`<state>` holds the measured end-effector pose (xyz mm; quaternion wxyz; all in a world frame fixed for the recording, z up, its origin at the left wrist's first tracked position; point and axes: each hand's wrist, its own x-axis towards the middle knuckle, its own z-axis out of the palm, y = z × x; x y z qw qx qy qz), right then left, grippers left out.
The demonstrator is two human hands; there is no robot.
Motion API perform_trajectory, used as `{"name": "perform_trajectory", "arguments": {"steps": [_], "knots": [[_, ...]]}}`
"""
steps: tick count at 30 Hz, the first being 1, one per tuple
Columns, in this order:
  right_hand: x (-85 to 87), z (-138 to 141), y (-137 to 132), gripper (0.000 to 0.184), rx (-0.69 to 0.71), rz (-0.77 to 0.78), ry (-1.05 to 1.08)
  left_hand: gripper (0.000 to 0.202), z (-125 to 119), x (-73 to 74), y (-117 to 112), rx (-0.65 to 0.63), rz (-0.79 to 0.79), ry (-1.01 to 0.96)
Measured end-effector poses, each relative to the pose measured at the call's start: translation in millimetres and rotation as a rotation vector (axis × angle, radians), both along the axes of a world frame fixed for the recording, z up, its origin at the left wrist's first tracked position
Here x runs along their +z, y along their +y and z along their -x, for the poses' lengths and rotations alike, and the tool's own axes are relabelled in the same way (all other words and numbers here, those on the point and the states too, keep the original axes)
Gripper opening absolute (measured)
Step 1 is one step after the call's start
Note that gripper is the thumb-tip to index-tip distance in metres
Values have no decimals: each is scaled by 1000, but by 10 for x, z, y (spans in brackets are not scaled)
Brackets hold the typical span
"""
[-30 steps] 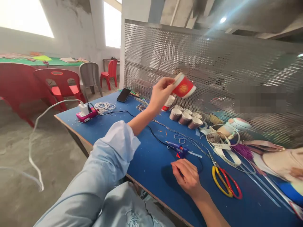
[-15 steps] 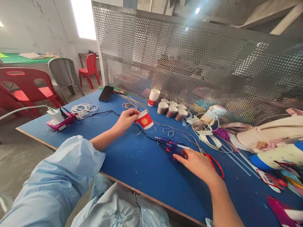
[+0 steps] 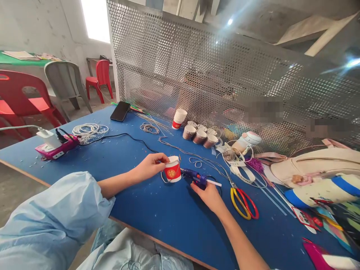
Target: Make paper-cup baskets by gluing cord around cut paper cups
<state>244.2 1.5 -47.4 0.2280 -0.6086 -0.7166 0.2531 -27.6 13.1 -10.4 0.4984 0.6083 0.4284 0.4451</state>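
My left hand (image 3: 154, 165) grips a small red and white paper cup (image 3: 172, 170) by its rim, with the gold emblem facing me. A short length of cord hangs by the cup's lower left side. In my right hand (image 3: 207, 193) is a blue hot glue gun (image 3: 197, 177), a white glue stick poking out of its back end. The gun's nozzle points left and is close to the cup's right side; I cannot tell whether they touch. Red and yellow scissors (image 3: 244, 202) lie to the right of my right hand.
Behind stand a stack of paper cups (image 3: 179, 118) and several cord-wrapped cups (image 3: 200, 135) before a perforated metal screen (image 3: 157, 56). A pink power strip (image 3: 57, 147) and a phone (image 3: 120, 111) lie left. At right are a bottle (image 3: 320, 189) and a cream bag (image 3: 312, 165).
My right hand has lifted the glue gun and brought it left to the cup. My left hand has turned the cup more upright and lower. The view has shifted slightly.
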Motion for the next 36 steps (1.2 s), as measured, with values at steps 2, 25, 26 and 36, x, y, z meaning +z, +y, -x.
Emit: {"name": "perform_trajectory", "arguments": {"steps": [2, 25, 26, 36], "knots": [[117, -77, -43, 41, 30, 17, -11, 14, -4, -15, -15, -12, -16, 11], [384, 689, -448, 14, 207, -713, 196, 12, -53, -52, -316, -92, -795, 276], [372, 684, -451, 14, 208, -710, 182, 12, -55, -65, -319, -102, -780, 280], [361, 790, -506, 17, 262, -723, 33, 15, -127, -75, -328, -120, -188, 138]]}}
